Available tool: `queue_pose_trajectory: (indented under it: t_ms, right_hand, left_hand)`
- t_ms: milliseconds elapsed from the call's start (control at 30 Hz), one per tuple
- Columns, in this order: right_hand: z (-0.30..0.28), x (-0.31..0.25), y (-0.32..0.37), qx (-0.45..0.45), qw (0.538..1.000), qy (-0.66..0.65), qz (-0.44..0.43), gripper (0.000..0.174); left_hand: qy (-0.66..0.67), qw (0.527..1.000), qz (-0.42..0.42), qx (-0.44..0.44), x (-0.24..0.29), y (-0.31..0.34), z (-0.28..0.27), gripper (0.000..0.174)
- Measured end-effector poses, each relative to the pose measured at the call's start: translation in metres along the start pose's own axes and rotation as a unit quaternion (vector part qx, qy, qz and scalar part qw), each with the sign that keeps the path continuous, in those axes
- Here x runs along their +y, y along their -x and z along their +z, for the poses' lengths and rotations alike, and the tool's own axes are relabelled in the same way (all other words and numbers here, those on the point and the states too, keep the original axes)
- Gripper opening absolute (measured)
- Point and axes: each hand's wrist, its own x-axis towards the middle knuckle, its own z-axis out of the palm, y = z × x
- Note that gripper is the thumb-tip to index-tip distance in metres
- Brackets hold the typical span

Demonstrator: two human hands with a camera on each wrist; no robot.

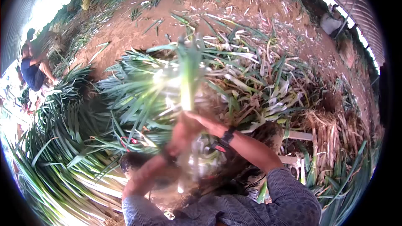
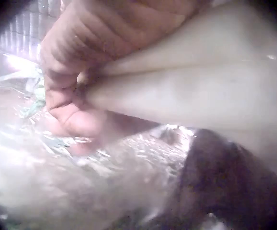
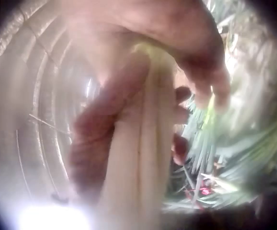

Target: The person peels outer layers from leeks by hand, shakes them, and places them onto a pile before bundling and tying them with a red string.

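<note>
A bunch of green onions [image 1: 188,75] stands up in front of the person, blurred, its green leaves pointing away. The left hand [image 1: 184,132] grips its white stalks from below. In the left wrist view, the left hand [image 2: 81,62] has its fingers curled round the pale stalks [image 2: 186,91]. From the right side, the right hand [image 1: 205,121] reaches to the bunch where white turns to green. The right wrist view has the right hand [image 3: 176,28] bent over the stalks [image 3: 143,143], its thumb hidden, above the left hand's thumb.
Long green onions [image 1: 71,184] lie heaped at the left, and more [image 1: 125,83] lie ahead. Trimmed leaves and stalks [image 1: 268,83] litter the ground ahead and right. A rooted bundle [image 1: 328,138] stands at the right. Another person [image 1: 33,69] sits far left.
</note>
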Motion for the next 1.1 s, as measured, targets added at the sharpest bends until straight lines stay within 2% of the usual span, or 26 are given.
queue_pose_trajectory:
  t_ms: [67, 100, 167, 200, 267, 367, 400, 433, 467, 533, 567, 600, 633, 667, 700, 733, 767, 833, 900, 933, 967, 1000, 1033, 1067, 1100]
  right_hand:
    - [0.003, 0.036, -0.024, 0.003, 0.988, -0.145, 0.062, 0.037]
    - [0.002, 0.035, -0.006, -0.029, 0.974, -0.219, 0.046, 0.050]
    - [-0.004, 0.057, 0.000, 0.022, 0.952, -0.294, 0.087, 0.058]
    - [-0.007, 0.059, 0.008, 0.007, 0.936, -0.341, 0.091, 0.064]
    - [-0.008, 0.061, 0.024, 0.001, 0.929, -0.353, 0.113, 0.053]
    - [-0.001, 0.064, 0.032, 0.012, 0.935, -0.340, 0.097, 0.043]
    - [-0.001, 0.060, 0.035, -0.004, 0.932, -0.348, 0.106, 0.041]
    - [0.009, 0.045, 0.043, -0.015, 0.944, -0.324, 0.064, 0.041]
    - [0.008, 0.043, 0.041, -0.058, 0.945, -0.317, 0.062, 0.038]
    - [0.017, 0.030, 0.035, -0.083, 0.948, -0.307, -0.006, 0.043]
    - [0.028, 0.017, 0.034, -0.088, 0.950, -0.295, -0.050, 0.046]
    - [0.054, -0.012, 0.044, -0.111, 0.950, -0.283, -0.066, 0.051]
    - [0.080, -0.048, 0.056, -0.126, 0.950, -0.272, -0.087, 0.056]
    - [0.105, -0.081, 0.065, -0.189, 0.948, -0.189, -0.171, 0.064]
    - [0.132, -0.110, 0.072, -0.246, 0.929, -0.104, -0.257, 0.072]
    - [0.153, -0.129, 0.078, -0.293, 0.912, -0.044, -0.283, 0.086]
    - [0.168, -0.138, 0.085, -0.389, 0.891, -0.019, -0.234, 0.095]
    - [0.201, -0.142, 0.086, -0.404, 0.833, 0.107, -0.362, 0.092]
    - [0.210, -0.122, 0.079, -0.398, 0.851, 0.134, -0.314, 0.085]
    - [0.206, -0.101, 0.063, -0.382, 0.866, 0.155, -0.284, 0.082]
    - [0.198, -0.077, 0.043, -0.364, 0.879, 0.172, -0.254, 0.079]
    - [0.186, -0.051, 0.027, -0.346, 0.897, 0.189, -0.201, 0.073]
    - [0.170, -0.020, 0.011, -0.325, 0.912, 0.205, -0.146, 0.067]
    - [0.151, 0.015, -0.004, -0.304, 0.920, 0.215, -0.119, 0.060]
    - [0.131, 0.046, -0.014, -0.283, 0.928, 0.224, -0.092, 0.053]
  left_hand:
    - [0.000, 0.999, -0.034, -0.011, 0.033, 0.035, 0.020, 0.060]
    - [-0.149, 0.987, -0.064, -0.010, 0.049, 0.050, 0.025, 0.056]
    - [-0.004, 0.991, -0.119, -0.064, 0.018, 0.086, 0.020, 0.054]
    - [0.053, 0.982, -0.164, -0.082, 0.007, 0.105, 0.017, 0.054]
    - [0.141, 0.947, -0.272, -0.101, -0.001, 0.135, 0.012, 0.056]
    - [0.300, 0.899, -0.303, -0.104, 0.006, 0.154, 0.017, 0.065]
    - [0.380, 0.888, -0.236, -0.105, 0.010, 0.159, 0.022, 0.067]
    - [0.451, 0.865, -0.189, -0.115, 0.005, 0.164, 0.020, 0.069]
    - [0.522, 0.831, -0.144, -0.130, 0.001, 0.170, 0.019, 0.072]
    - [0.447, 0.884, -0.095, -0.102, -0.006, 0.171, 0.024, 0.087]
    - [0.284, 0.955, -0.078, -0.034, 0.015, 0.168, 0.027, 0.098]
    - [0.288, 0.952, -0.102, 0.000, 0.038, 0.170, 0.017, 0.100]
    - [0.315, 0.947, -0.050, 0.031, 0.062, 0.170, 0.007, 0.100]
    - [0.339, 0.939, 0.004, 0.058, 0.085, 0.170, -0.004, 0.100]
    - [0.327, 0.938, 0.090, 0.077, 0.080, 0.170, -0.020, 0.086]
    - [0.325, 0.932, 0.031, 0.157, 0.103, 0.175, -0.047, 0.076]
    - [0.326, 0.916, -0.028, 0.234, 0.127, 0.179, -0.075, 0.067]
    - [0.145, 0.937, 0.026, 0.318, 0.163, 0.204, -0.146, 0.051]
    - [-0.012, 0.908, 0.074, 0.412, 0.201, 0.232, -0.214, 0.035]
    - [-0.051, 0.874, 0.063, 0.480, 0.225, 0.240, -0.236, 0.032]
    - [-0.128, 0.833, 0.070, 0.534, 0.219, 0.257, -0.271, 0.030]
    - [-0.196, 0.796, 0.020, 0.572, 0.212, 0.281, -0.308, 0.030]
    - [-0.209, 0.796, 0.009, 0.568, 0.199, 0.307, -0.339, 0.032]
    - [-0.206, 0.708, -0.088, 0.669, 0.188, 0.319, -0.351, 0.045]
    - [-0.327, 0.659, -0.108, 0.668, 0.131, 0.370, -0.400, 0.043]
